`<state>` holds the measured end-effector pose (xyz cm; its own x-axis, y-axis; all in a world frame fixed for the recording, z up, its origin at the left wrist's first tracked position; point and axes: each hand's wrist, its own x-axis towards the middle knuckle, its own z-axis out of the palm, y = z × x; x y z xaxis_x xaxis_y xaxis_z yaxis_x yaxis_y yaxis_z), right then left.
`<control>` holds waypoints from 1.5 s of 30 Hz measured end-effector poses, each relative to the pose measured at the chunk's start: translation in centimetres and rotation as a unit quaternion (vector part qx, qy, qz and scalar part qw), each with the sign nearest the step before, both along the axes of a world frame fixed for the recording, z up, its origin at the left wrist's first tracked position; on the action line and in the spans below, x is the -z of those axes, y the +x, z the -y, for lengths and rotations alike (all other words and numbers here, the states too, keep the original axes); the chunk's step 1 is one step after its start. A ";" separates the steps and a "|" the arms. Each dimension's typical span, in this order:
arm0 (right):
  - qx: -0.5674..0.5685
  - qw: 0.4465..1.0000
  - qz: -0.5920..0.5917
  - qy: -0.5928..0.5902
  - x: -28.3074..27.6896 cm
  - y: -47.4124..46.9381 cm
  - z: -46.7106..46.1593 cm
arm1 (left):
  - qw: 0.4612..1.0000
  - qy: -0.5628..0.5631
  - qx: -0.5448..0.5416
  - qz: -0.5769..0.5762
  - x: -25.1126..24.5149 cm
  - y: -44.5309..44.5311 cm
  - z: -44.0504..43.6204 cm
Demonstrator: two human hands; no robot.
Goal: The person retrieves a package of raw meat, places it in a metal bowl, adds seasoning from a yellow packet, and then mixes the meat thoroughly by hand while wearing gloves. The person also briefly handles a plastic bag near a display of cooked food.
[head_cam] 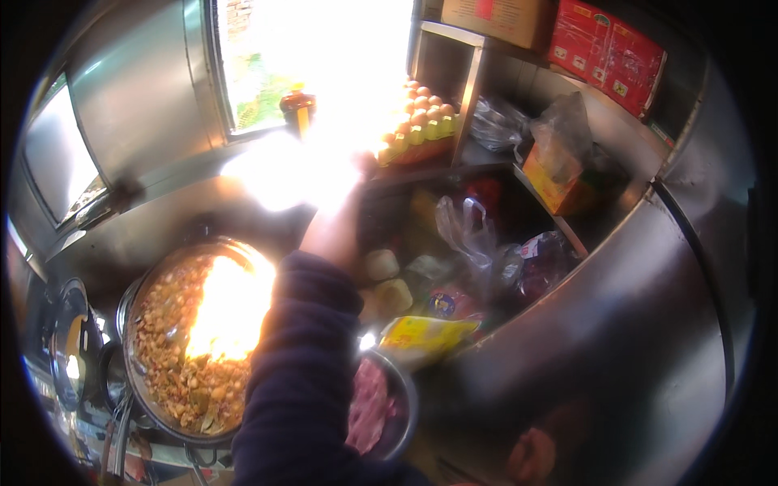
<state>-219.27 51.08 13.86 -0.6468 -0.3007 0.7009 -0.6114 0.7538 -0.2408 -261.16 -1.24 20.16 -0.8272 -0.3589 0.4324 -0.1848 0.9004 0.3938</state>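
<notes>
My left arm, in a dark sleeve, stretches up past a large pan (182, 389) of chunky brown stewed food with bean-like pieces. Strong glare washes out most of my left hand (355, 176), near a tray of brown eggs (419, 115) at the window; whether it holds anything cannot be seen. What appears to be my right hand (532, 454) is low at the right, dim and partly hidden, its grip unclear. A metal bowl (408, 398) of raw pink meat sits beside my left sleeve. A yellow packet (428, 331) lies just above the bowl.
A jar with an orange lid (298, 106) stands on the window ledge. Plastic bags (465, 234) and packets fill the dark recess at centre right. A red box (608, 54) and a cardboard carton (495, 21) sit above. Curved metal (608, 279) borders the right side; metal handles (121, 431) protrude lower left.
</notes>
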 end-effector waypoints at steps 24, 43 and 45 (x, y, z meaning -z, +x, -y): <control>0.023 0.878 0.435 0.198 -1.9 -1.3 -0.3 | 1.000 -0.010 0.006 -0.029 -2.6 -3.4 -2.6; -0.090 0.965 0.185 0.166 -3.8 -2.2 0.7 | 0.998 -0.043 -0.020 -0.047 -2.8 -8.7 -3.6; -0.120 0.965 0.186 0.140 -3.9 -2.5 0.4 | 0.996 -0.054 -0.027 -0.060 -3.3 -8.3 -4.1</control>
<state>-221.79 50.70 17.72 -0.7256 -0.6178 0.3030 -0.6876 0.6681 -0.2844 -269.48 2.82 23.42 -0.7479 -0.3471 0.5658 -0.1904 0.9288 0.3180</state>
